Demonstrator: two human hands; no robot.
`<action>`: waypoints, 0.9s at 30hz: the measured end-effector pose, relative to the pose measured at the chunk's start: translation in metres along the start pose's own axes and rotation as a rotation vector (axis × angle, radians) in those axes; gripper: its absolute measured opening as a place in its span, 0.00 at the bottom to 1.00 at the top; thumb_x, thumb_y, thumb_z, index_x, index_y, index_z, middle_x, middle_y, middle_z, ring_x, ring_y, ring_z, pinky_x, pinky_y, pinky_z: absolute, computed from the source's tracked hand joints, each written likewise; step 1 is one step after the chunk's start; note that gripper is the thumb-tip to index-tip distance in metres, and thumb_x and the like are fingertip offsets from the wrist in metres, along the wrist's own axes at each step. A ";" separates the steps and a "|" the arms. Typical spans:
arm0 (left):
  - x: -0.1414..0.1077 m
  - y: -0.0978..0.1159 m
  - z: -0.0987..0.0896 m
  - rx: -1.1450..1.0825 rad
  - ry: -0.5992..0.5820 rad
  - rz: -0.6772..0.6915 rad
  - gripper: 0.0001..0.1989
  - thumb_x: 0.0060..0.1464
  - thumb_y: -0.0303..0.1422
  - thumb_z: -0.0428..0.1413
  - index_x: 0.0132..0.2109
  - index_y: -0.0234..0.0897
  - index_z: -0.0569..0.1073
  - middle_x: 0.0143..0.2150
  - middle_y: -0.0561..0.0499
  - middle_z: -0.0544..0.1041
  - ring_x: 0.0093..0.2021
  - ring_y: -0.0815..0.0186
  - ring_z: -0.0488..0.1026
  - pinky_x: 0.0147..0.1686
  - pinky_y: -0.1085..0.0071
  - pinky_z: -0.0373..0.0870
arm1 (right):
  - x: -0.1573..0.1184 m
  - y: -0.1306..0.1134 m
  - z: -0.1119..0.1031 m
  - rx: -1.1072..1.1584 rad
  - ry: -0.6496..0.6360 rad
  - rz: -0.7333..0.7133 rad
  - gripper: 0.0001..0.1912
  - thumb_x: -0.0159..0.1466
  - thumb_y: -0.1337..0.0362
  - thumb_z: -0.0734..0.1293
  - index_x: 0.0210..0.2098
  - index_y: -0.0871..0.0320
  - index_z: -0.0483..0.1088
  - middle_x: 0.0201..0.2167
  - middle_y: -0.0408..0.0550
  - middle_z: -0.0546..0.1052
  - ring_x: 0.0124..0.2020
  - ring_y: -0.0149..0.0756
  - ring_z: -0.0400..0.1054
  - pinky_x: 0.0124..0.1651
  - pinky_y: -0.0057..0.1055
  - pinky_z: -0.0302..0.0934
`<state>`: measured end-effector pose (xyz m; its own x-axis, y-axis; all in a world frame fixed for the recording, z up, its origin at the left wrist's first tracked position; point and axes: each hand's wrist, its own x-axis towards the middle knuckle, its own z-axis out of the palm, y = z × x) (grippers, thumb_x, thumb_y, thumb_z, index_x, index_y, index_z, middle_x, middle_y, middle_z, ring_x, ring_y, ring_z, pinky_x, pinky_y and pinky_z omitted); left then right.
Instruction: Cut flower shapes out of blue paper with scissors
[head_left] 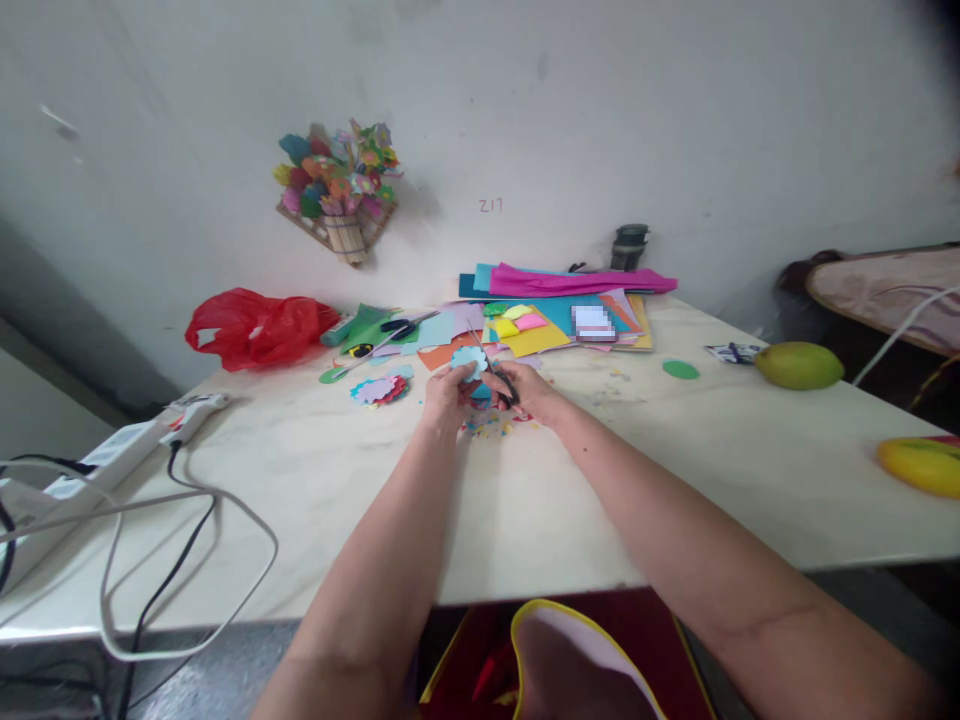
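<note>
My left hand (448, 392) is closed on a light blue scalloped paper piece (469, 363) over the middle of the table. Just to its right, my right hand (525, 388) is wrapped round the black handles of a pair of scissors (508, 387), whose blades point up and away beside the paper's right edge. Small coloured scraps (487, 427) lie on the table under both hands. To the left rests a stack of scalloped paper pieces (380, 389), with a lilac one on top.
Coloured sheets (538, 335) and a second pair of scissors (401, 326) lie behind my hands. A red plastic bag (251, 328) sits back left, a power strip (112, 455) with cables at left. A green mango (799, 365) and a yellow one (921, 466) are at right.
</note>
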<state>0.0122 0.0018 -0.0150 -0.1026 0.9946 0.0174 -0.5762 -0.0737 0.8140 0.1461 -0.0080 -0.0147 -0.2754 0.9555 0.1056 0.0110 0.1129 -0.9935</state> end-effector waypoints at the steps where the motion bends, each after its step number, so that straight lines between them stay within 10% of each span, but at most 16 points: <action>1: 0.000 0.000 0.000 0.001 0.000 0.001 0.10 0.32 0.26 0.64 0.26 0.34 0.72 0.25 0.52 0.75 0.25 0.70 0.72 0.30 0.73 0.72 | 0.000 0.000 0.000 -0.002 0.001 0.002 0.19 0.55 0.51 0.73 0.30 0.59 0.64 0.16 0.39 0.69 0.13 0.25 0.60 0.09 0.19 0.41; 27: 0.002 -0.002 -0.001 0.019 0.022 0.013 0.08 0.36 0.26 0.63 0.26 0.33 0.71 0.23 0.54 0.72 0.24 0.72 0.70 0.33 0.72 0.71 | 0.001 0.000 0.002 -0.004 0.014 -0.007 0.18 0.53 0.53 0.74 0.29 0.58 0.65 0.15 0.38 0.68 0.13 0.25 0.59 0.10 0.20 0.41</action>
<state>0.0120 0.0034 -0.0170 -0.1282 0.9916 0.0152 -0.5595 -0.0850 0.8245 0.1441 -0.0073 -0.0149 -0.2617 0.9585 0.1134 0.0127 0.1209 -0.9926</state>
